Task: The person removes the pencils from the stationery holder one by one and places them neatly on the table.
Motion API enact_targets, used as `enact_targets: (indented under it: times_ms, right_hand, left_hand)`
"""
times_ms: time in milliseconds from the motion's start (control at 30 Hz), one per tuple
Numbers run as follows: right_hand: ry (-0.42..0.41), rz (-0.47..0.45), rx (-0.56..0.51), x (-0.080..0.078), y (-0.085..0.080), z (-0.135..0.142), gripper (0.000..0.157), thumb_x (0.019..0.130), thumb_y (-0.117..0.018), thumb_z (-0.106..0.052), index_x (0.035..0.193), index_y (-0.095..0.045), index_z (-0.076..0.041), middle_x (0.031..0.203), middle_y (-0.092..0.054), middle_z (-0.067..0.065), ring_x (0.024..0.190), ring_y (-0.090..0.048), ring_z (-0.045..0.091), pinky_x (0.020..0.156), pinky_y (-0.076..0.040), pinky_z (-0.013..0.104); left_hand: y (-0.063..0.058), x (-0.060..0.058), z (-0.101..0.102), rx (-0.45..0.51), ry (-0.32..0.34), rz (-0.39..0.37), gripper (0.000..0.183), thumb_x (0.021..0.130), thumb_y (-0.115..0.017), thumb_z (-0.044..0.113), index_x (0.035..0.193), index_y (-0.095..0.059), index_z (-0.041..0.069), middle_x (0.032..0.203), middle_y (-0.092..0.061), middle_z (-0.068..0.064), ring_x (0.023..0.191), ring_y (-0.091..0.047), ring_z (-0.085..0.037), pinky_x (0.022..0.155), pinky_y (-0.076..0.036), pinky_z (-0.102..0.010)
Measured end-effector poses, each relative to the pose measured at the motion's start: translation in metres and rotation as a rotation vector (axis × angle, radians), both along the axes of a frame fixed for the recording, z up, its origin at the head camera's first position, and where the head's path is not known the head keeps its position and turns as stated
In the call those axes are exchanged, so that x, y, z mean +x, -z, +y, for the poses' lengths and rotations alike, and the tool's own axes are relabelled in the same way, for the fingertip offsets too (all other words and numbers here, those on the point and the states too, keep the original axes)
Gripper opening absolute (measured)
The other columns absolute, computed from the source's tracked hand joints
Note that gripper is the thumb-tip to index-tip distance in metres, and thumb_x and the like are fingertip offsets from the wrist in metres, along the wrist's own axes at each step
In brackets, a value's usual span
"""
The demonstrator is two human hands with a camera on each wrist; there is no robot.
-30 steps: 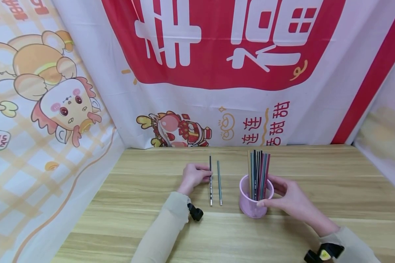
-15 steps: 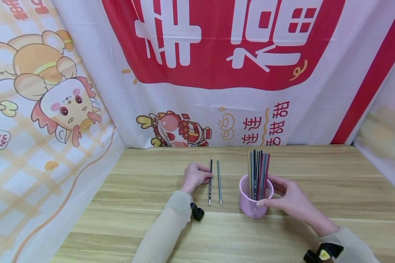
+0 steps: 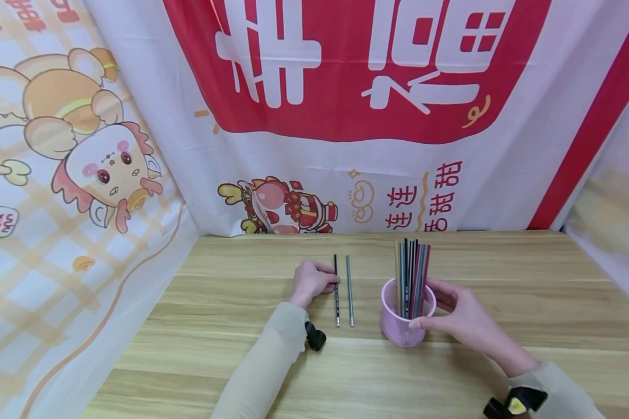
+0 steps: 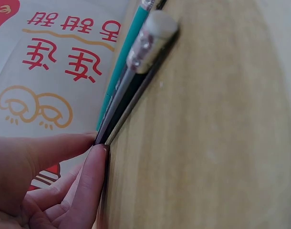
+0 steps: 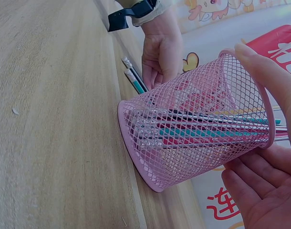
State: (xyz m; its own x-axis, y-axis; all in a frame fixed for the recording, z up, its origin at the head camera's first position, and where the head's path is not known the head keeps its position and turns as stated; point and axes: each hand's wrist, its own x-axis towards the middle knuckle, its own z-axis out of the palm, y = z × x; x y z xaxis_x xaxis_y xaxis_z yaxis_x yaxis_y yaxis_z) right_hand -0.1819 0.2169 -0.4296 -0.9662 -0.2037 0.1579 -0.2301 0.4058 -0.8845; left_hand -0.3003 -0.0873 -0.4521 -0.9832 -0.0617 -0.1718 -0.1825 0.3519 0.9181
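Observation:
Between thumb and forefinger, my left hand pinches a dark pencil around its middle. Its white eraser end points toward me and appears large in the left wrist view. Just right of it, a teal pencil lies on the table, roughly parallel. My right hand grips the pink mesh pencil cup from its right side, thumb at the near rim and fingers round the far side. The cup stands upright with several pencils inside, eraser ends down, in dark, teal, pink and tan colours.
The wood-grain table ends at a white and red printed cloth hanging behind it. Another printed cloth borders the left side. Each wrist carries a black camera mount, such as the left one.
The dark pencil has slid slightly toward me, and its eraser end has swung a little left, then right. The left hand has shifted slightly right. The right hand and cup have stayed put.

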Motion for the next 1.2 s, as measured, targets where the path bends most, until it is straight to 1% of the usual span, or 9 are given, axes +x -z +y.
enact_targets:
  times_ms: [100, 300, 367, 600, 800, 900, 1067, 1133, 1200]
  right_hand:
    - [0.0, -0.004, -0.003, 0.0, 0.0, 0.0, 0.086, 0.075, -0.093, -0.022, 0.142, -0.05, 0.01, 0.137, -0.057, 0.028, 0.121, -0.06, 0.04, 0.099, -0.051, 0.033]
    - [-0.002, -0.009, -0.018, 0.001, -0.001, 0.0, 0.086, 0.075, -0.093, -0.021, 0.143, -0.05, 0.009, 0.138, -0.057, 0.026, 0.121, -0.06, 0.038, 0.096, -0.05, 0.021]
    - [-0.006, -0.004, -0.021, 0.001, -0.001, 0.0, 0.086, 0.075, -0.093, -0.021, 0.143, -0.049, 0.009, 0.139, -0.057, 0.026, 0.121, -0.06, 0.038, 0.096, -0.05, 0.021]
    - [-0.015, 0.011, -0.027, 0.001, -0.002, 0.0, 0.084, 0.076, -0.093, -0.019, 0.142, -0.049, 0.011, 0.138, -0.057, 0.029, 0.121, -0.06, 0.04, 0.098, -0.051, 0.027]
    - [-0.01, 0.007, -0.014, 0.0, -0.001, 0.0, 0.087, 0.075, -0.093, -0.021, 0.143, -0.049, 0.011, 0.138, -0.057, 0.028, 0.121, -0.06, 0.04, 0.095, -0.049, 0.019]
    - [-0.009, 0.008, -0.013, 0.0, -0.001, 0.0, 0.087, 0.075, -0.093, -0.021, 0.143, -0.049, 0.01, 0.138, -0.057, 0.028, 0.121, -0.06, 0.04, 0.095, -0.049, 0.018]
    - [-0.001, -0.002, -0.003, 0.001, -0.002, 0.0, 0.089, 0.075, -0.094, -0.023, 0.143, -0.048, 0.01, 0.139, -0.056, 0.028, 0.121, -0.06, 0.04, 0.098, -0.051, 0.029]
    - [0.003, -0.009, -0.001, 0.001, -0.002, -0.001, 0.09, 0.075, -0.094, -0.023, 0.144, -0.047, 0.01, 0.139, -0.055, 0.028, 0.122, -0.06, 0.04, 0.1, -0.051, 0.035]
    - [0.008, -0.016, 0.002, 0.001, -0.003, -0.001, 0.09, 0.075, -0.094, -0.024, 0.144, -0.048, 0.009, 0.14, -0.055, 0.028, 0.122, -0.06, 0.04, 0.1, -0.051, 0.038]
  left_hand:
    - [0.0, 0.0, 0.0, -0.003, 0.005, 0.0, 0.02, 0.084, -0.083, 0.001, 0.103, -0.077, -0.001, 0.086, -0.073, -0.01, 0.066, -0.072, -0.016, 0.061, -0.061, -0.026]
    - [0.0, 0.0, 0.0, 0.007, 0.004, -0.003, 0.022, 0.083, -0.084, 0.001, 0.103, -0.077, -0.002, 0.084, -0.074, -0.01, 0.065, -0.072, -0.017, 0.061, -0.061, -0.025]
    - [-0.001, -0.001, 0.0, 0.007, 0.002, -0.003, 0.022, 0.082, -0.084, 0.001, 0.103, -0.077, -0.002, 0.083, -0.073, -0.01, 0.064, -0.072, -0.017, 0.06, -0.061, -0.025]
    - [-0.001, -0.001, 0.0, 0.001, 0.004, -0.013, 0.024, 0.081, -0.085, 0.002, 0.104, -0.077, -0.002, 0.083, -0.073, -0.009, 0.064, -0.072, -0.016, 0.06, -0.061, -0.025]
    - [-0.001, -0.002, -0.002, -0.023, 0.008, 0.0, 0.024, 0.081, -0.086, 0.003, 0.102, -0.077, -0.001, 0.084, -0.073, -0.008, 0.067, -0.072, -0.018, 0.061, -0.061, -0.026]
    - [-0.001, -0.003, -0.002, -0.026, 0.01, 0.005, 0.024, 0.081, -0.086, 0.004, 0.102, -0.077, 0.0, 0.084, -0.073, -0.008, 0.067, -0.073, -0.018, 0.061, -0.061, -0.026]
    - [-0.005, -0.002, -0.006, 0.021, 0.004, 0.02, 0.026, 0.084, -0.085, 0.008, 0.107, -0.076, -0.001, 0.088, -0.074, -0.009, 0.073, -0.074, -0.023, 0.066, -0.063, -0.031]
    - [-0.011, 0.0, -0.007, 0.037, 0.003, 0.037, 0.028, 0.086, -0.084, 0.012, 0.109, -0.075, 0.0, 0.093, -0.075, -0.009, 0.077, -0.075, -0.026, 0.07, -0.063, -0.034]
    - [-0.019, 0.002, -0.008, 0.041, 0.003, 0.062, 0.031, 0.086, -0.084, 0.016, 0.112, -0.075, 0.001, 0.096, -0.074, -0.009, 0.08, -0.075, -0.026, 0.073, -0.063, -0.035]
